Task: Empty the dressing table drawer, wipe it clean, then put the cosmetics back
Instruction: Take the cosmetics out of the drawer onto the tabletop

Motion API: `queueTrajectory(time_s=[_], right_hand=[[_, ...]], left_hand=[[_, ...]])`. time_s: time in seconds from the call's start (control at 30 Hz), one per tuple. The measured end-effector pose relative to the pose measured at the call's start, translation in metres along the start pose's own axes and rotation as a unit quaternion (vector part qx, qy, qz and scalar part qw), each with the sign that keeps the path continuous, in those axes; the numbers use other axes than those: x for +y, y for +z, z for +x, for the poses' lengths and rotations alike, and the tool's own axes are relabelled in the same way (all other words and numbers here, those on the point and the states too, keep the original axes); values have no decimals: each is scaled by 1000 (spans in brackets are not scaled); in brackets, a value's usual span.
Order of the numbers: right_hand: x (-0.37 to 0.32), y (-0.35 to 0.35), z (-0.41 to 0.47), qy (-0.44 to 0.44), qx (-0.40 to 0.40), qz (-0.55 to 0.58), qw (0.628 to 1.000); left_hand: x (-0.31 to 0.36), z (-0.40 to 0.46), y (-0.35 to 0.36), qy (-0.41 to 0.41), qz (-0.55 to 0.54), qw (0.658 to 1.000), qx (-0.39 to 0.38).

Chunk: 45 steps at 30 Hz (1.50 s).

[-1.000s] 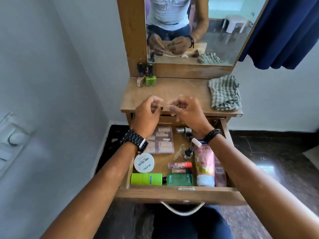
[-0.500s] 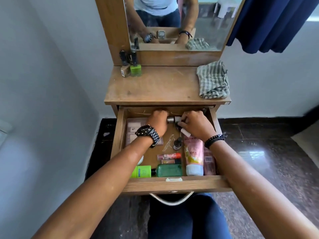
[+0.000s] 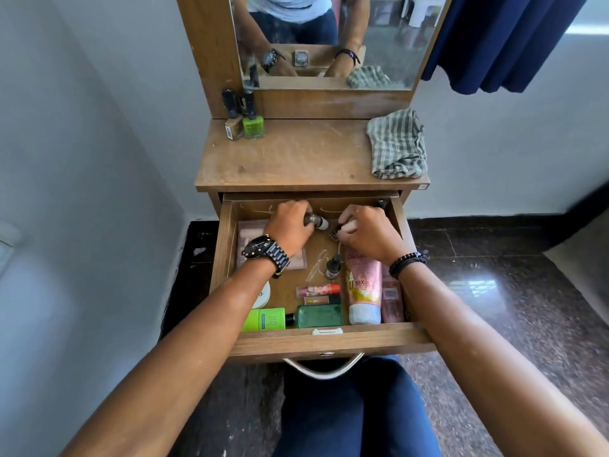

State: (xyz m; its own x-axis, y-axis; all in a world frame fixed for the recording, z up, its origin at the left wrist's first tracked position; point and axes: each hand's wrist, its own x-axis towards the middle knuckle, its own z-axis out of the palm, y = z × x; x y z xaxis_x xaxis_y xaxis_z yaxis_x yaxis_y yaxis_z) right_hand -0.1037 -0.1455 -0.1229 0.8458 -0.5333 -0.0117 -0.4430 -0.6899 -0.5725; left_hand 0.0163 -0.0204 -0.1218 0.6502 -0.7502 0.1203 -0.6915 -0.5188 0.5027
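The person's forearms were bare, with no sleeves in sight. The left wrist carried a black wristwatch (image 3: pixel 263 250) with a dark round dial and a chunky link band. The right wrist wore a bracelet (image 3: pixel 407 262) of dark round beads. Dark blue trousers (image 3: pixel 349 410) covered the legs below the drawer.

Bright daylight enters from the right, glaring off the glossy dark stone floor (image 3: pixel 478 288); wide-angle edges bend, hands slightly blurred.
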Motion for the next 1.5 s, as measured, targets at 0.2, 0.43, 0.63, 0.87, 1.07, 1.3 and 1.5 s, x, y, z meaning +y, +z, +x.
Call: queueTrajectory(time_s=[0.2,0.43,0.63,0.87,1.07,1.3,1.5], right_hand=[[-16,-12,-6,-33,36,177,983],[-58,-28,10,-78,48,284,954],[-115,-28,61,-112,92,239,960],[-150,0,111,-81,137,176,971],[-156,9,119,-68,147,168,973],[-156,11,118,-52,150,193,968],[-145,3,104,-53,152,225,961]], left_hand=[[-1,-15,-41,-34,-133,988,75],[-38,-29,-89,-154,-461,866,117],[-60,-1,-117,-204,-634,719,198],[-60,40,-123,-231,-735,624,131],[-60,58,-116,-188,-588,769,167],[-55,64,-109,-164,-262,919,246],[-53,65,-101,-158,-244,921,259]])
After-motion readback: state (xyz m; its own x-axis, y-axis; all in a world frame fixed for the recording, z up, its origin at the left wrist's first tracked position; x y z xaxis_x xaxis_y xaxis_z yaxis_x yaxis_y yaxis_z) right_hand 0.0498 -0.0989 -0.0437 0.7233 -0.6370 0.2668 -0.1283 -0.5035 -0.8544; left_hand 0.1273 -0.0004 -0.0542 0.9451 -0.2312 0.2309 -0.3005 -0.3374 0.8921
